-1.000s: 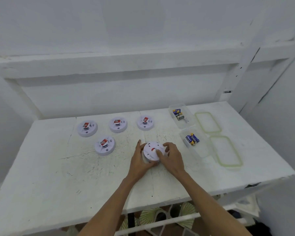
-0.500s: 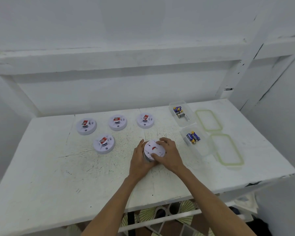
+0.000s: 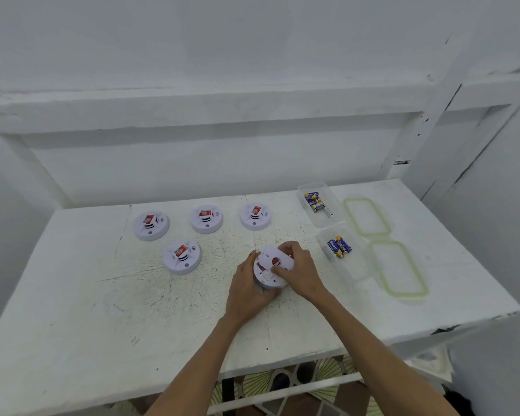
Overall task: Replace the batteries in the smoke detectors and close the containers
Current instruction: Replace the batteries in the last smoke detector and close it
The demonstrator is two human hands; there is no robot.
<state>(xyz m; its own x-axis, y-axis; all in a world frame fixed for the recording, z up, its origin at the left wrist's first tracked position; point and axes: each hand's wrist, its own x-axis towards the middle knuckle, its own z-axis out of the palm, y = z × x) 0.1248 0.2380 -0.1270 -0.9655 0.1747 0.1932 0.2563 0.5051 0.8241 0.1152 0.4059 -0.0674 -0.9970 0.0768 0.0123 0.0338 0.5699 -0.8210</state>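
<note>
Both hands are on one smoke detector [image 3: 270, 265], tilted, near the front middle of the white surface [image 3: 102, 310]. The left hand [image 3: 248, 291] cups its side, grip wrapped round the body. The right hand [image 3: 302, 273] lies over the top, grip curled on the rim. Left of them sit four more detectors [image 3: 182, 256], well apart. To the right stand the near container [image 3: 354, 265] and far container [image 3: 312, 185], both open with batteries inside.

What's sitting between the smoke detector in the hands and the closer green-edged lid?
In the head view, the open clear container holding blue batteries sits between the held smoke detector and the nearer green-edged lid.
</note>
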